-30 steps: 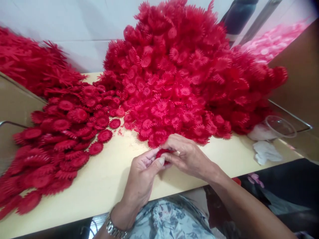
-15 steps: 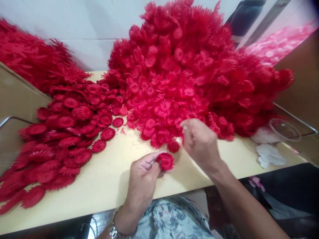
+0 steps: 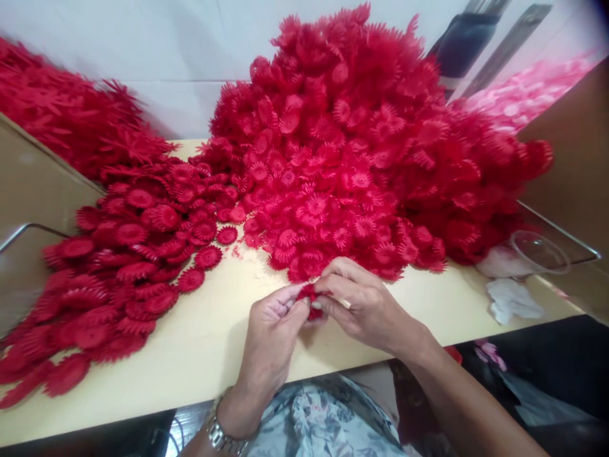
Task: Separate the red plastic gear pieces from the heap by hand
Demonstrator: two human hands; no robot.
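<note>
Between my two hands, just above the front of the table, is a small red artificial flower piece (image 3: pixel 314 313) with a fringed edge, mostly covered by fingers. My left hand (image 3: pixel 273 330) pinches it between thumb and fingers from the left. From the right, the closed fingertips of my right hand (image 3: pixel 366 301) grip the same piece; whether they also hold a second piece cannot be made out. Right behind the hands rises a large heap of red fringed petal discs (image 3: pixel 316 203). To the left lies a spread of thicker red flower pieces (image 3: pixel 128 235).
The cream tabletop (image 3: pixel 204 355) runs along the front. Red star-shaped petals (image 3: pixel 71 114) pile up at the far left, behind a cardboard panel (image 3: pixel 38 171). On the right are a clear plastic cup (image 3: pixel 540 251), a crumpled white tissue (image 3: pixel 511 298) and pink petals (image 3: pixel 528 95) beyond a panel.
My right hand has come down and left from beside the heap to the flower piece in my left hand. The left hand stays nearly in place. The view has shifted slightly.
</note>
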